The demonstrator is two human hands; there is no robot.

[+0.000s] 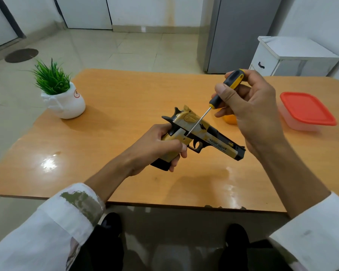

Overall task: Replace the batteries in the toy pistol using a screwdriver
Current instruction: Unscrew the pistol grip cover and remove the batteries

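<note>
A gold and black toy pistol [213, 136] is held above the middle of the wooden table [115, 94], barrel pointing right and toward me. My left hand [157, 145] grips its handle from the left. My right hand [250, 106] holds a screwdriver [226, 89] with a black and yellow handle, fingers and thumb curled round it. The thin metal shaft slants down to the left, and its tip touches the pistol's side just above the grip, near the trigger.
A small green plant in a white pot [65, 100] stands at the table's back left. A clear box with a red lid [306, 110] sits at the right. A small orange object [230, 118] peeks out behind my right hand. A white cabinet [294, 57] stands beyond the table.
</note>
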